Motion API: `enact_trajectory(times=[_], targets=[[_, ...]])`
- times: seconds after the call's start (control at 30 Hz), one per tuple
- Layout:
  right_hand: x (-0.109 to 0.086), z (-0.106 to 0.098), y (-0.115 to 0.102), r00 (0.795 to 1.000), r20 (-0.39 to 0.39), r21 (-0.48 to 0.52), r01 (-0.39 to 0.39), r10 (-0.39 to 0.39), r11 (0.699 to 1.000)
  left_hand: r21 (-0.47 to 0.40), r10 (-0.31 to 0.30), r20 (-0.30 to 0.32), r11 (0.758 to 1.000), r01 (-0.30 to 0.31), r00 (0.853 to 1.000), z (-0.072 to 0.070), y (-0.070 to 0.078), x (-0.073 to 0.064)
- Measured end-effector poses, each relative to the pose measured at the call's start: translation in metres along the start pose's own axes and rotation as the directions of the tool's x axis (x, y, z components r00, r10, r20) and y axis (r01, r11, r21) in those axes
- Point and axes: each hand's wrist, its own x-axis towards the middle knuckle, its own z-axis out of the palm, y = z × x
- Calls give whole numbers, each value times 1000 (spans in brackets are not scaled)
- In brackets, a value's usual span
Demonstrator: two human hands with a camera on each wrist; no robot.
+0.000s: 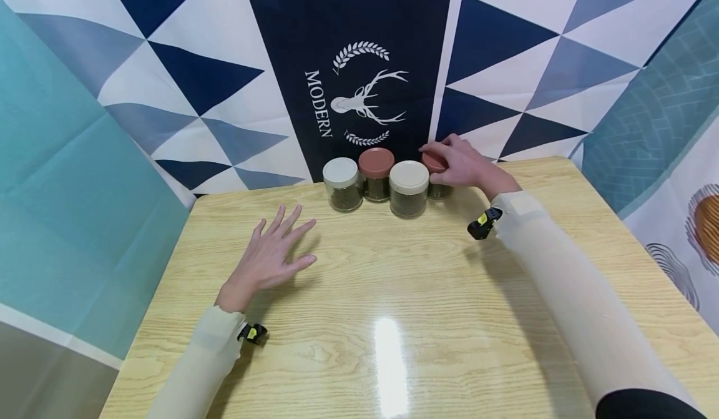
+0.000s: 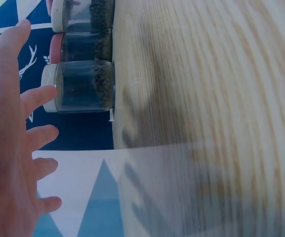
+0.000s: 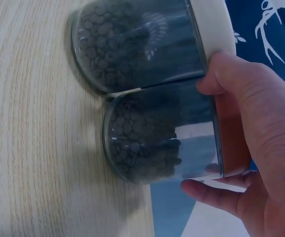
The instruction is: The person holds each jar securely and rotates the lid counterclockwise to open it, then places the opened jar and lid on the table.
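My right hand (image 1: pixel 463 163) grips the rightmost jar by its red-brown lid (image 1: pixel 432 162), thumb on one side and fingers round the other. In the right wrist view that glass jar (image 3: pixel 147 138) is partly filled with dark pellets and stands beside a cream-lidded jar (image 3: pixel 132 44). Left of it in the head view are the cream-lidded jar (image 1: pixel 409 188), another red-lidded jar (image 1: pixel 376 172) and a white-lidded jar (image 1: pixel 343 185). My left hand (image 1: pixel 272 253) is spread over the table, holding nothing, nearest to the white-lidded jar (image 2: pixel 80 86).
The wood-grain table (image 1: pixel 348 281) runs back to a patterned wall covering (image 1: pixel 365 94) with a deer print, close behind the jars. Teal panels (image 1: pixel 73 188) stand along the left side, and another teal panel (image 1: pixel 663 107) is at the right.
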Motion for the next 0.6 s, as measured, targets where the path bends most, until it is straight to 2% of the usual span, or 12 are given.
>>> enact_trajectory(times=[0.6], targets=[[0,-1,-1,999,29,19,-32,32,999,-12,2,-2,1000,-2,1000,0,-1,-2]])
